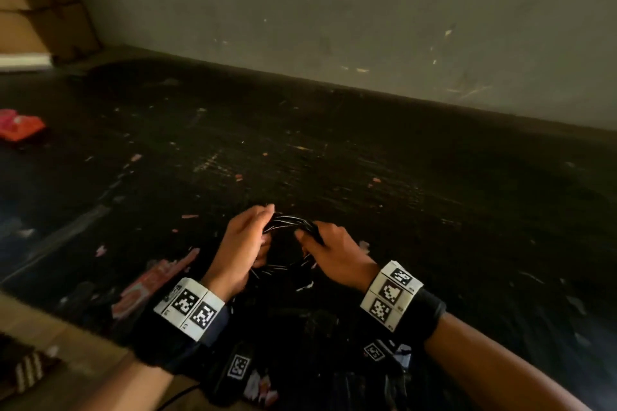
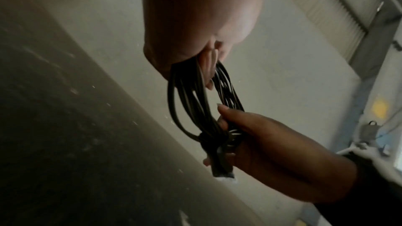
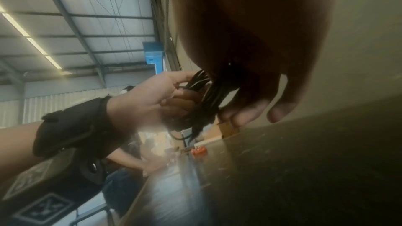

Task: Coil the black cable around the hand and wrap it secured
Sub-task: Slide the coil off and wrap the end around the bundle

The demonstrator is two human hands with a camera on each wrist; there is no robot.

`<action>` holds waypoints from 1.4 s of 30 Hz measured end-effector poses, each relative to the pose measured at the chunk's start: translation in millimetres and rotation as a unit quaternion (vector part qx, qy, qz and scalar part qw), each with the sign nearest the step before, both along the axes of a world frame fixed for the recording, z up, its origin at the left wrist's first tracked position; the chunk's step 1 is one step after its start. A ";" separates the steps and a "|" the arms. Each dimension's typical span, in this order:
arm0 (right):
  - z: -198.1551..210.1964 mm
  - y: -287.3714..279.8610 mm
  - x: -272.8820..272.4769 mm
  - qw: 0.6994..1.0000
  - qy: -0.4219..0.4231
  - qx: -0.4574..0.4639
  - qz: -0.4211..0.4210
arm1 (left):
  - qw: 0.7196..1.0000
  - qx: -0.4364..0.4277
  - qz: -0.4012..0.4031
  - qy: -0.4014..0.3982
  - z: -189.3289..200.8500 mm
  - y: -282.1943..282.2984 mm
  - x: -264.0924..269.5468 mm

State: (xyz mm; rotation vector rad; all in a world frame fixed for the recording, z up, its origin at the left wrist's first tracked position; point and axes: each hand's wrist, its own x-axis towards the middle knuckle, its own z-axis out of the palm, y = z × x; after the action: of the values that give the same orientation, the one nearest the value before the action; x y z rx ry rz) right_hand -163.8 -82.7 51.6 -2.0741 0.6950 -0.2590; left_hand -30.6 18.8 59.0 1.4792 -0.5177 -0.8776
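A black cable [image 1: 289,225] is gathered into a coil of several loops and held just above the dark table between both hands. My left hand [image 1: 245,237] grips the coil's left end, fingers curled through the loops. My right hand [image 1: 330,248] grips the right end. In the left wrist view the black cable [image 2: 195,102] runs from my left fingers down to the right hand [image 2: 256,142], which squeezes a wrapped, bunched part with a plug end sticking out below. In the right wrist view the cable [image 3: 206,95] hangs between the left hand [image 3: 152,99] and my right fingers [image 3: 250,111].
The dark scuffed table [image 1: 334,150] stretches ahead to a grey wall [image 1: 334,10]. An orange-red object [image 1: 20,127] lies at the far left. A pinkish packet [image 1: 147,284] sits near my left wrist. Another person's arm [image 3: 130,162] shows beside the table.
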 end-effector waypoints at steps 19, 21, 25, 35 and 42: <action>-73.6 60.1 82.3 0.866 0.224 -0.319 0.313 | 0.983 -0.015 0.181 0.001 -36.8 137.9 55.9; -65.5 53.6 76.2 0.894 0.205 -0.288 0.275 | 0.986 0.001 0.163 -0.031 -33.7 128.6 46.9; -32.2 32.8 47.8 0.971 0.091 -0.175 0.135 | 0.969 0.042 0.085 -0.230 -30.8 99.7 26.5; 36.9 13.6 -61.0 0.987 -0.028 -0.160 0.003 | 0.958 -0.066 -0.177 -0.215 -9.9 0.9 -52.7; 41.4 -0.7 -110.9 0.972 -0.047 -0.135 -0.188 | 0.894 -0.150 -0.242 -0.344 -0.5 -33.7 -101.9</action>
State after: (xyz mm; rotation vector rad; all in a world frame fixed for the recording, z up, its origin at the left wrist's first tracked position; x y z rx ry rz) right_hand -274.7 -83.5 93.0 -2.1534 1.0399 -0.6939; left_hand -132.5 -14.9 58.6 1.3622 -1.5339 -0.5777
